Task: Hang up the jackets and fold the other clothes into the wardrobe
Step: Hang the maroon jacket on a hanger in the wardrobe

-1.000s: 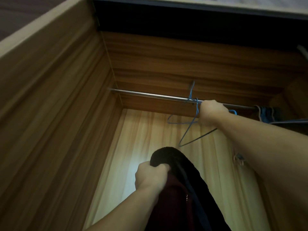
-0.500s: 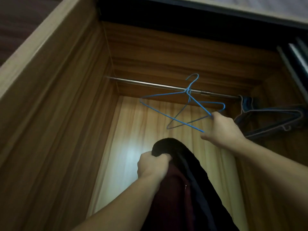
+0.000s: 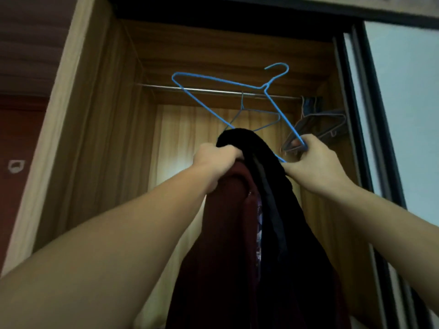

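Two hands, left hand (image 3: 215, 160) gripping one jacket (image 3: 256, 222), right hand (image 3: 313, 165) one blue hanger (image 3: 237, 84)

The rail (image 3: 190, 89) is bare at left; a hanging hanger (image 3: 259, 115) and bunched hangers (image 3: 316, 119) crowd its right.

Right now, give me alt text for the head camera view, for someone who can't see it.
In front of an open wooden wardrobe, the left hand grips a dark jacket by its top while the right hand holds a blue wire hanger by one corner. Behind, more hangers hang on a metal rail.
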Demonstrator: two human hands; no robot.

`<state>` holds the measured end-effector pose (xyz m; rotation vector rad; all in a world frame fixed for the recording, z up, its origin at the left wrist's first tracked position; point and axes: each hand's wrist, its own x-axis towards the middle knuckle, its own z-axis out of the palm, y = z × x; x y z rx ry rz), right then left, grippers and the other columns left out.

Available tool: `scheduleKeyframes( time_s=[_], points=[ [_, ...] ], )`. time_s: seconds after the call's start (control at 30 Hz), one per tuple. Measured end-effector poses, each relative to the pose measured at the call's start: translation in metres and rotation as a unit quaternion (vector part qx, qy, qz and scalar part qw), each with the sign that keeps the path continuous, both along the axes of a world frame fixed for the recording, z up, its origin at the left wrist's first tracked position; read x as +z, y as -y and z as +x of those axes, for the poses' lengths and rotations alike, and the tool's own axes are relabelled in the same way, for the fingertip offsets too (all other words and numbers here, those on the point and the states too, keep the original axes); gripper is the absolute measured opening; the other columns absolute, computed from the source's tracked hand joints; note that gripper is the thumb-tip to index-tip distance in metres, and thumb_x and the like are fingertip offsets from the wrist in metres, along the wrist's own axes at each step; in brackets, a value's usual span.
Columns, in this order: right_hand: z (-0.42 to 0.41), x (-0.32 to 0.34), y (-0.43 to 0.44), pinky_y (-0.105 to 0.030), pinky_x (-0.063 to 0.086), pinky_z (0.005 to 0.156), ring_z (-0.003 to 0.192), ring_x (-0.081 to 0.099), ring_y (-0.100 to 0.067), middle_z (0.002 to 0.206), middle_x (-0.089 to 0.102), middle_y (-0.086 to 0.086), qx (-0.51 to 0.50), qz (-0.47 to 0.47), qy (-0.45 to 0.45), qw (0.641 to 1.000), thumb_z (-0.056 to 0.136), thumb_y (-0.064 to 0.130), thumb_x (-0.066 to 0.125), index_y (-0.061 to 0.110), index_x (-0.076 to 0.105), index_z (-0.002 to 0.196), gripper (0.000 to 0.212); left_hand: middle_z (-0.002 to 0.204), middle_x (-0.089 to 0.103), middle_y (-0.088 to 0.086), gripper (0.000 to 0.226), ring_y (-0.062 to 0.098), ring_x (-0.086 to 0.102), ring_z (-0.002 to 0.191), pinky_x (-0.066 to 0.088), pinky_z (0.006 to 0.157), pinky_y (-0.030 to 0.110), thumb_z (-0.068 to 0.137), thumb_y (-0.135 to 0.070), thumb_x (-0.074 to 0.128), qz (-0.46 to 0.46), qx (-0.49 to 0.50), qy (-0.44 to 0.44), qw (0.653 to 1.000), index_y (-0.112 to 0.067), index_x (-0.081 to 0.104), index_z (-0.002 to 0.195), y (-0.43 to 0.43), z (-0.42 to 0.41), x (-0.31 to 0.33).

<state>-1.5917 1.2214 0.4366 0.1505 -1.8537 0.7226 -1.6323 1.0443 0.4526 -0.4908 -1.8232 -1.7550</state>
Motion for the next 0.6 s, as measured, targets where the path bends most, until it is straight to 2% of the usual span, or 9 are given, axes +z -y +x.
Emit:
scheduleKeyframes(
  time_s=[0.1,0.2,0.3,0.4,0.5,0.6],
  points=[
    [0.045,-0.013,-0.009,-0.027,0.038,0.053,0.060,0.049,-0.011,0.073,0.053,0.004,0.042,-0.023,0.018,0.999,0.070,0.034,0.079,0.020,0.051,0.114,0.054,0.084,0.069,0.013,0.028,0.031,0.068,0.076,0.057,0.069,0.037,0.067,-0.014,0.078,-0.029,-0.012,0.014,0.999,-0.005,0.062,0.088,-0.005,0.050,-0.003],
    [0.080,-0.024,-0.008,-0.024,0.035,0.050,0.056,0.049,-0.010,0.070,0.050,0.005,0.054,-0.032,0.023,0.998,0.069,0.033,0.077,0.021,0.050,0.114,0.054,0.077,0.067,0.012,0.021,0.028,0.066,0.068,0.056,0.064,0.032,0.071,-0.012,0.076,-0.053,-0.029,0.052,0.997,-0.006,0.059,0.083,-0.003,0.087,-0.010],
    [0.111,-0.033,0.002,-0.024,0.036,0.050,0.054,0.048,-0.010,0.069,0.050,0.006,0.058,-0.035,0.030,0.997,0.071,0.027,0.076,0.022,0.051,0.115,0.051,0.083,0.070,0.015,0.033,0.031,0.069,0.071,0.058,0.067,0.035,0.069,-0.014,0.075,-0.074,-0.044,0.100,0.991,-0.004,0.064,0.098,0.006,0.105,-0.028],
    [0.135,-0.053,0.014,-0.024,0.035,0.049,0.048,0.043,-0.010,0.063,0.047,0.007,0.062,-0.048,0.050,0.996,0.071,0.026,0.077,0.023,0.050,0.111,0.048,0.091,0.071,0.019,0.040,0.033,0.069,0.075,0.058,0.070,0.039,0.068,-0.015,0.075,-0.086,-0.057,0.146,0.984,-0.001,0.064,0.104,0.017,0.117,-0.057],
    [0.154,-0.084,0.030,-0.024,0.032,0.052,0.052,0.039,-0.006,0.066,0.043,0.010,0.094,-0.079,0.072,0.990,0.067,0.039,0.083,0.023,0.050,0.105,0.052,0.086,0.070,0.017,0.040,0.032,0.067,0.070,0.057,0.065,0.035,0.070,-0.015,0.072,-0.091,-0.100,0.208,0.969,-0.001,0.064,0.106,0.030,0.124,-0.090],
    [0.174,-0.114,0.060,-0.023,0.032,0.047,0.053,0.037,-0.009,0.064,0.040,0.008,0.156,-0.173,0.111,0.966,0.068,0.058,0.077,0.018,0.045,0.087,0.054,0.069,0.065,0.014,0.028,0.027,0.063,0.055,0.053,0.057,0.029,0.074,-0.011,0.065,-0.105,-0.162,0.264,0.945,-0.001,0.065,0.100,0.041,0.128,-0.122]
  ],
)
